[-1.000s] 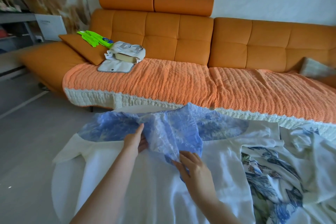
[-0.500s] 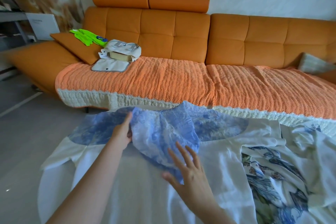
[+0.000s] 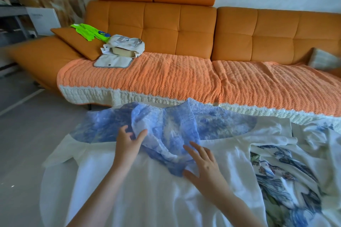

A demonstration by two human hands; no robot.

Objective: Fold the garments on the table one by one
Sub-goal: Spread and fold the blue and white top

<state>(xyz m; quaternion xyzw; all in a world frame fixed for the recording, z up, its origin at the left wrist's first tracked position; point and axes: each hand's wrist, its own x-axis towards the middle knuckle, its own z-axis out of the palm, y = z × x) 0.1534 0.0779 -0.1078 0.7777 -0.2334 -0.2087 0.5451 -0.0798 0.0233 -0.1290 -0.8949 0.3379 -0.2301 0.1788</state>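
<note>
A white garment with a blue-patterned top part (image 3: pixel 166 199) lies spread over the table in front of me. A bunched flap of its blue crinkled fabric (image 3: pixel 169 131) lies folded down over the middle. My left hand (image 3: pixel 127 143) pinches the flap's left edge between thumb and fingers. My right hand (image 3: pixel 204 167) lies flat with spread fingers, resting on the flap's lower right edge. A second garment, white with a blue and green flower print (image 3: pixel 287 180), is crumpled on the right side of the table.
An orange sofa (image 3: pixel 184 29) with an orange knitted throw (image 3: pixel 166 77) stands right behind the table. On its left seat lie a beige bag (image 3: pixel 125 46), a grey pouch (image 3: pixel 112 62) and green gloves (image 3: pixel 86 31). Grey floor (image 3: pixel 27 125) opens on the left.
My right hand let go of the blue flap, opened, and now lies flat at its lower right edge. My left hand shifted its hold on the flap's left edge. The camera moved slightly.
</note>
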